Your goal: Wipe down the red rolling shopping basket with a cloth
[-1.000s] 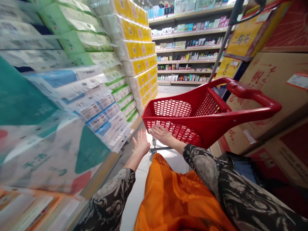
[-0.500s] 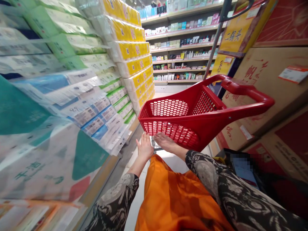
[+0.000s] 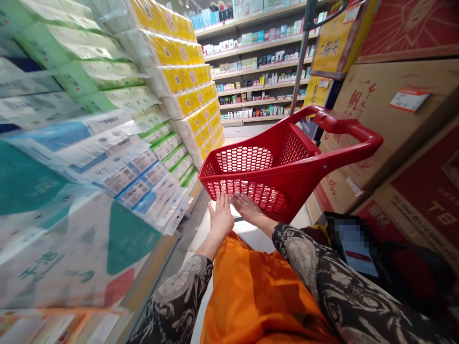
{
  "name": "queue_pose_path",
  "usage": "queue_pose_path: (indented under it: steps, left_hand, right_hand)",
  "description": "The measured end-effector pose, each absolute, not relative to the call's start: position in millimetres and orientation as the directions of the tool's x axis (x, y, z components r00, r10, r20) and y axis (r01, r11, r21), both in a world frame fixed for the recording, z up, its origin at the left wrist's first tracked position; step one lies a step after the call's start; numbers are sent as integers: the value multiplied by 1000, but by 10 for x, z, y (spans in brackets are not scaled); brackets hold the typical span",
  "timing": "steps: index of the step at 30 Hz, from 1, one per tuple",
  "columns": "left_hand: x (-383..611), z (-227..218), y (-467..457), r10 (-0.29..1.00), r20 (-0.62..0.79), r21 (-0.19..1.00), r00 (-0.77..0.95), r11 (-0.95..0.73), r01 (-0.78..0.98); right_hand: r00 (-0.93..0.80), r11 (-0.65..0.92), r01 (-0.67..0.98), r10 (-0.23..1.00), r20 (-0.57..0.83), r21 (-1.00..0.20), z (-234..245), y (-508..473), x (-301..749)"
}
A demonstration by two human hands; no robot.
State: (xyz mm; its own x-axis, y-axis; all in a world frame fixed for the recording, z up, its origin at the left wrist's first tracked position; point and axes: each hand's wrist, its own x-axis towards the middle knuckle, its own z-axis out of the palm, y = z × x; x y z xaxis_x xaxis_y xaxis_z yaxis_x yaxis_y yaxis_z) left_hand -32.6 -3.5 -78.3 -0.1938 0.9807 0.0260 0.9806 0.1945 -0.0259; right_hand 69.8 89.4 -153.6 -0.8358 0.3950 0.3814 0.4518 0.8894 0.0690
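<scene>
Yellow-and-white packs [image 3: 186, 79] stand in a tall stack on the left, beside green packs [image 3: 86, 71] and blue-and-white packs [image 3: 125, 165]. At the back, shelves [image 3: 232, 122] hold rows of small boxes [image 3: 251, 37] and bottles [image 3: 274, 79]. On the right, brown cartons [image 3: 380, 131] are piled near yellow boxes [image 3: 330, 45] and a metal pole [image 3: 299, 71]. A price card [image 3: 409, 100] shows on one carton, a lit screen [image 3: 353, 243] below, partly blurred.

Bright white light from out of view glares on the floor [image 3: 251, 232] before me and glints off the red cart [image 3: 300, 191]. Darker bands shade my orange garment [image 3: 247, 291]. My fingers [image 3: 223, 204] look fairly clear; packs [image 3: 34, 107] leftward stretch and blur; a screen [image 3: 353, 239] is pixelated.
</scene>
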Motion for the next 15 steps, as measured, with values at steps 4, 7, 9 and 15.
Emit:
queue_pose_path:
  steps: [4, 7, 9, 15]
  left_hand:
    - [-244, -762, -21, 978, 69, -12, -196, 198, 980]
    - [-185, -738, 7, 967, 122, -1, -222, 224, 975]
    - [-123, -720, 19, 966, 129, 0, -223, 225, 974]
    - [145, -677, -16, 985, 99, -24, -139, 142, 990]
  right_hand:
    - [-760, 872, 486, 393, 517, 51, -1355, 856, 898]
    - [-650, 822, 570, 442, 619, 12, -1125, 922, 1054]
    - [-645, 806, 591, 466, 606, 10, -1081, 957, 1134]
    - [-756, 821, 571, 528, 387, -3, -1484, 811, 1280]
